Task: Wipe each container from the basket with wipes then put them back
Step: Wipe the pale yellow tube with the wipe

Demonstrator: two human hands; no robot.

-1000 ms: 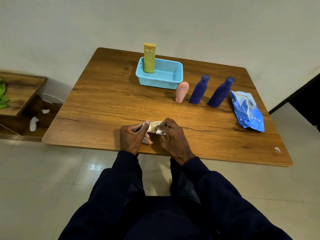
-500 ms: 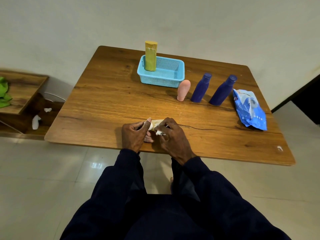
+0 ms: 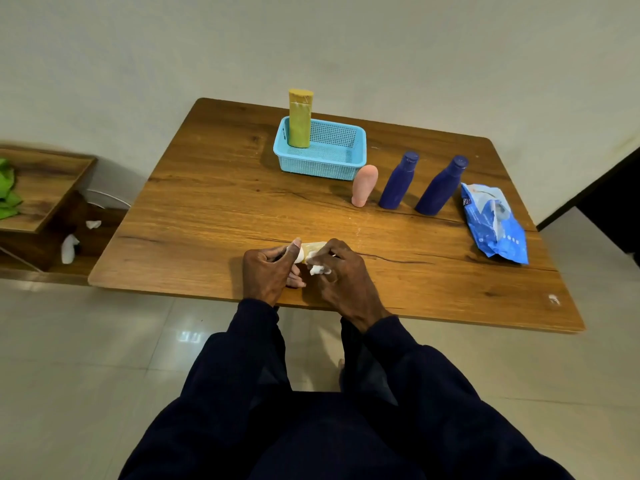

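dark navy long sleeves (image 3: pixel 256 341) down to the wrists, matching dark trousers (image 3: pixel 367 379)

Crumpled white wipe (image 3: pixel 319 270): sits a touch lower under the fingers than a second ago and shows as a slightly larger wad.
Right hand (image 3: pixel 341 275): the fingers pinching that wipe have rubbed a short way along the small pale-yellow plastic container (image 3: pixel 314 247), toward the person.
Camera view: dipped slightly half a second ago, now back roughly where it was.
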